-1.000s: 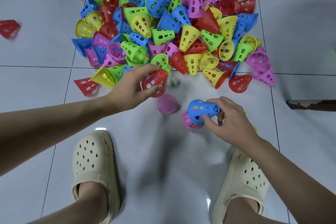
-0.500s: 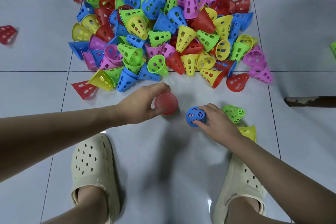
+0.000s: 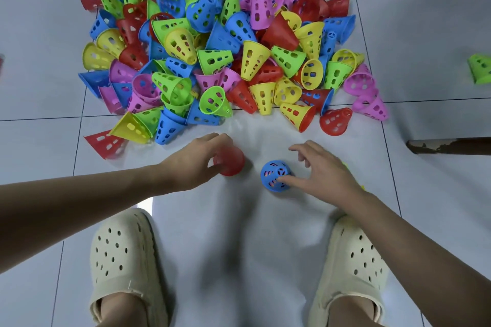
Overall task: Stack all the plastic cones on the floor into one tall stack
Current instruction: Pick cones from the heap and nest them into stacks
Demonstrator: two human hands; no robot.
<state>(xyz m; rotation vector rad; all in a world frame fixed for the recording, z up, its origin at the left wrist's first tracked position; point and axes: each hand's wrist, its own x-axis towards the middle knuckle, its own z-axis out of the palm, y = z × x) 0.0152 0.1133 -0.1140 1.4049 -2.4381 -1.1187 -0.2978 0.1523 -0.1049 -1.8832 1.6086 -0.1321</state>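
Observation:
A big heap of perforated plastic cones (image 3: 212, 42) in red, blue, green, yellow and pink covers the floor ahead. Two upright cones stand between the heap and my feet. My left hand (image 3: 191, 162) grips the red cone (image 3: 231, 162) from its left side, fingers curled around it. The blue cone (image 3: 275, 175) stands to its right, with pink showing through its holes. My right hand (image 3: 321, 170) hovers beside the blue cone with fingers spread, thumb touching its side. A bit of yellow peeks out behind my right hand.
A lone green cone (image 3: 479, 68) lies far right. A red cone (image 3: 106, 142) lies at the heap's near left edge. A worn wooden bar (image 3: 449, 146) juts in from the right. My feet in cream clogs (image 3: 121, 260) stand on the tiles below my hands.
The left hand brought the red cone down from the heap onto the pink cone. The right hand set the blue cone over another pink one and has now loosened its fingers from it.

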